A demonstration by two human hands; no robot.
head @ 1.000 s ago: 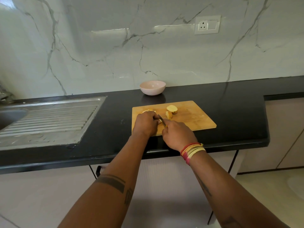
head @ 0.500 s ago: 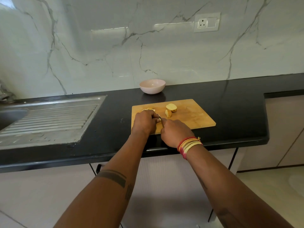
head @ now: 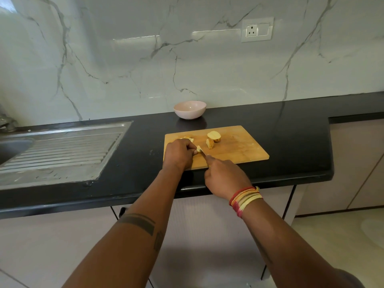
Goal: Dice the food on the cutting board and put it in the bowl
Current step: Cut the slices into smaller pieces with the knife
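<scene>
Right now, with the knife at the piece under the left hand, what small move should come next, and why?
Probably press the knife down through the potato piece that the left hand pins to the cutting board. The right hand already has the blade there, two bigger chunks wait uncut, and the bowl looks empty.

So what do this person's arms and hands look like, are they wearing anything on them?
Both forearms are bare, with no sleeves in view and no gloves on the hands. The right wrist carries a stack of thread bands in red, yellow and orange. The left forearm bears a dark tattoo: a broad band with a thinner line beside it, plus a smaller mark nearer the elbow. I see no rings or watch.
</scene>
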